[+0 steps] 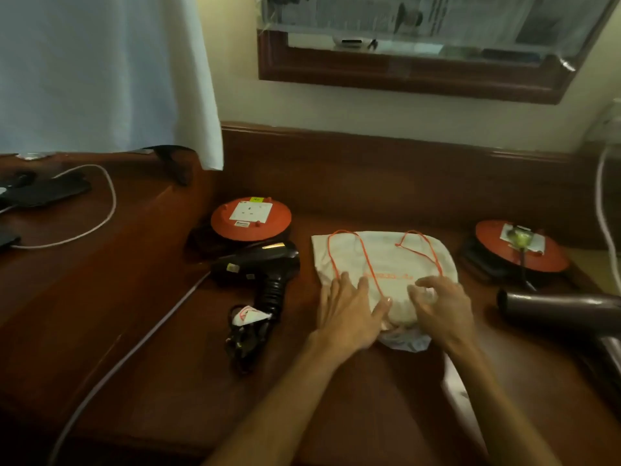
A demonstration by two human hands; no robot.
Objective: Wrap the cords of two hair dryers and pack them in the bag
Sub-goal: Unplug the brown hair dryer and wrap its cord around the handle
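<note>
A white drawstring bag (383,257) with orange cords lies flat on the wooden desk, its mouth toward me. My left hand (349,311) rests on its near left part with fingers spread. My right hand (443,307) hovers blurred over its near right part, fingers bent; whether it pinches the cloth is unclear. A black hair dryer (265,267) lies left of the bag, its cord bundled by the handle with a white tag (247,316). A second, brown hair dryer (557,309) lies at the right edge.
Two orange cable reels stand behind: one at the left (250,218), one at the right (521,250). A white cable (100,210) loops over the raised ledge at left beside black items. A framed mirror (403,72) hangs on the wall. A pale curtain (107,79) hangs at upper left.
</note>
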